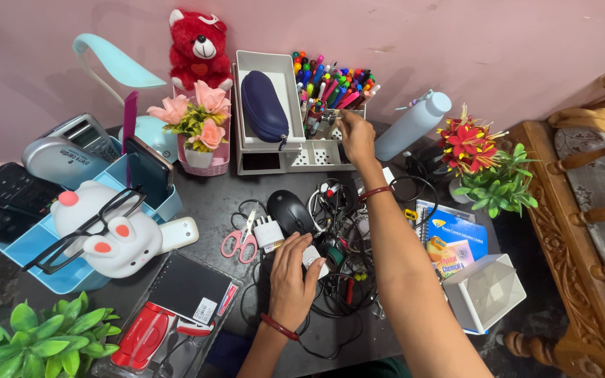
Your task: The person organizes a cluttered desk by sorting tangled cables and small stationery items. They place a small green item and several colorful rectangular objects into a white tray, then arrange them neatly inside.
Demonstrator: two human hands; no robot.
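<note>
Cables (341, 262) lie tangled mid-desk beside the black mouse (290, 211); a small white adapter (312, 257) within them is pinched by the left hand (294, 276); the right hand (356, 136) is stretched to the white organiser (302, 155), fingers closed on something unclear; most clutter is judged unsorted.
</note>
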